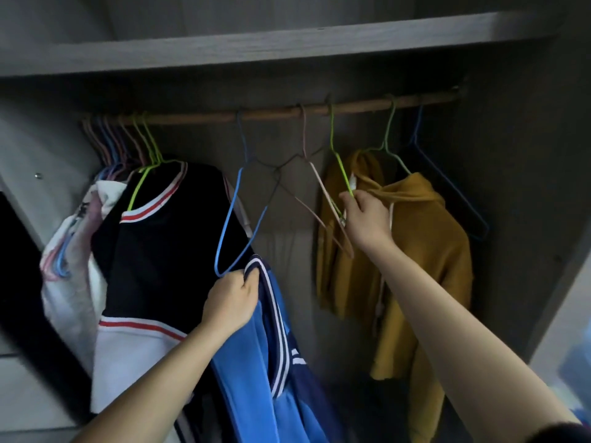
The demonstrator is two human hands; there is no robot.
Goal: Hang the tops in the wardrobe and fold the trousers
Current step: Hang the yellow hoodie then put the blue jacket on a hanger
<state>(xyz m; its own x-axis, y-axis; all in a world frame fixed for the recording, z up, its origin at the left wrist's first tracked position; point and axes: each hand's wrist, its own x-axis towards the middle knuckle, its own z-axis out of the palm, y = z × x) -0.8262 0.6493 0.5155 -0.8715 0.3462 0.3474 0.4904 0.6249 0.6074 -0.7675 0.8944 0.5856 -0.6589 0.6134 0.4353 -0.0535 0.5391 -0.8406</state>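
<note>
Head view: left hand has its fingers pinched on the blue top's collar and the blue hanger's low corner; right hand fingers pinch the green hanger mid-rail; both hangers hang steeply, the blue one by the left hand.

Both arms reach forward; left hand fisted, right hand pinching.

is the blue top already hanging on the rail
No, the blue top is bunched in the left hand below the rail, not on any hanger.
</note>
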